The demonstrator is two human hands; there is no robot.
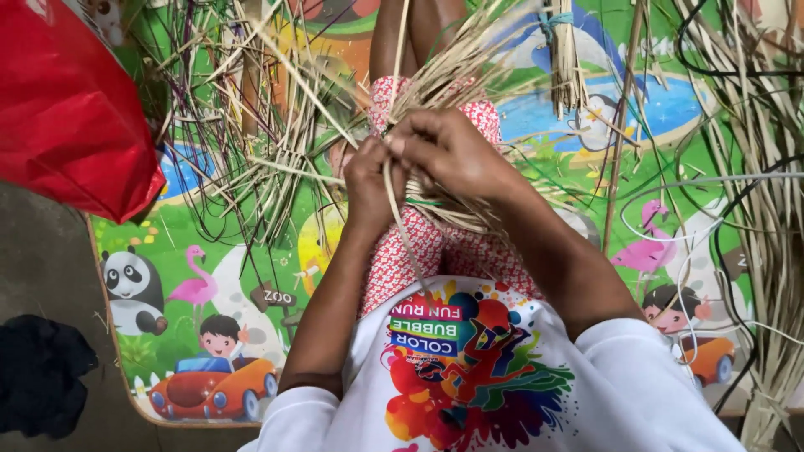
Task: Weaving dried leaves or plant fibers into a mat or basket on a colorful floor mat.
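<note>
Both of my hands meet over my lap on a bundle of pale dried reed strips (456,63) that fans out away from me. My right hand (448,151) is closed over the bundle's gathered end, fingers curled around the strips. My left hand (368,180) pinches a single long strip (406,243) that runs down toward my shirt. A woven or bound part of the bundle (444,213) shows just below my right hand, resting on my red patterned skirt (435,251).
A colourful cartoon play mat (209,285) covers the floor. Loose reed strips lie piled at the upper left (260,142) and along the right edge (770,192). A red plastic bag (67,117) sits at upper left, a dark cloth (38,372) at lower left.
</note>
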